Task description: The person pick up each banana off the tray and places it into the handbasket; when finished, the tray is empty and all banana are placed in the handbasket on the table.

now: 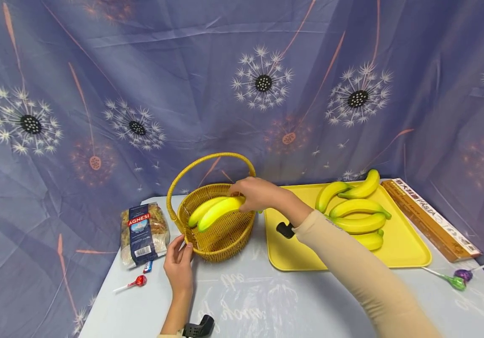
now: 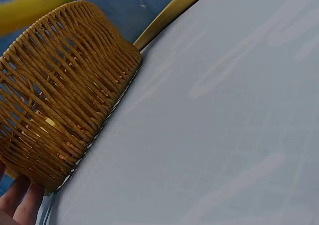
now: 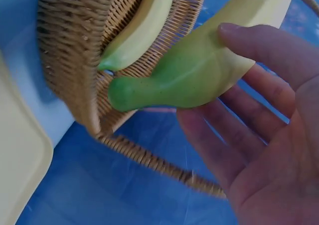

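Nearest us, our left hand (image 1: pixel 178 263) rests with relaxed fingers against the basket (image 1: pixel 221 234), steadying its near wall. Beyond it, over the basket's rim, our right hand (image 1: pixel 256 193) curls its fingers round a banana (image 1: pixel 221 212). We should lower it flat beside the one already inside before letting go. Behind the basket's weave, the bottom stays hidden.

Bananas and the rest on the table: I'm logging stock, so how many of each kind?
Bananas in the basket: 2
Bananas on the tray: 5
Lollipops: 3
Pasta bag: 1
Long box: 1
Basket: 1
Tray: 1
Total: 14
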Demonstrator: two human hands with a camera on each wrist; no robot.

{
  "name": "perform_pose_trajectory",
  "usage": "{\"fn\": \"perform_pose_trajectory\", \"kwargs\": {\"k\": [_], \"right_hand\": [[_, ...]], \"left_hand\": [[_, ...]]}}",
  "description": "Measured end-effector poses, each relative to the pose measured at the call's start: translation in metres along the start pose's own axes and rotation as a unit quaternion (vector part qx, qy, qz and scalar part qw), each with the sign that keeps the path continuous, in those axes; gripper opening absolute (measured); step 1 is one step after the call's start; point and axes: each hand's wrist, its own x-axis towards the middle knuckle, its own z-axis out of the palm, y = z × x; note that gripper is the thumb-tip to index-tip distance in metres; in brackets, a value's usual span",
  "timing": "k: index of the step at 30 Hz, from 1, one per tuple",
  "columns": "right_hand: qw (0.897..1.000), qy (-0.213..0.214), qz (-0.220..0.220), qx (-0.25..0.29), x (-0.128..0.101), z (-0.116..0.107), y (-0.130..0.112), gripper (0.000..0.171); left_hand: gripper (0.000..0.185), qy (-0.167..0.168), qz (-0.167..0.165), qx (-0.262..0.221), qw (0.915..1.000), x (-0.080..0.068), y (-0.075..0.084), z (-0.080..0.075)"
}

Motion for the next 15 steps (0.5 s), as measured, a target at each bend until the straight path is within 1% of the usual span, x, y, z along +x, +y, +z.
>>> {"fn": "perform_pose_trajectory", "kwargs": {"k": [3,7,8,10,15], "right_hand": [[1.000,-0.027,-0.002,-0.015,0.025,0.001,-0.007,0.045],[0.997,-0.054,0.019,-0.042,0.052,0.004,-0.010,0.043],[0.997,-0.058,0.026,-0.047,0.058,0.006,-0.011,0.041],[0.995,-0.069,0.040,-0.055,0.068,0.009,-0.012,0.033],[0.991,-0.085,0.092,-0.055,0.091,0.026,-0.015,0.020]], "left_hand": [[0.034,0.005,-0.001,-0.006,1.0000,0.001,0.002,-0.001],[0.034,0.003,0.004,-0.019,0.9998,0.003,0.003,-0.002],[0.034,0.003,0.006,-0.020,0.9998,0.004,0.002,-0.002],[0.034,0.003,0.009,-0.025,0.9996,0.004,0.001,-0.002],[0.034,-0.003,0.002,-0.023,0.9997,0.002,0.001,-0.002]]}}
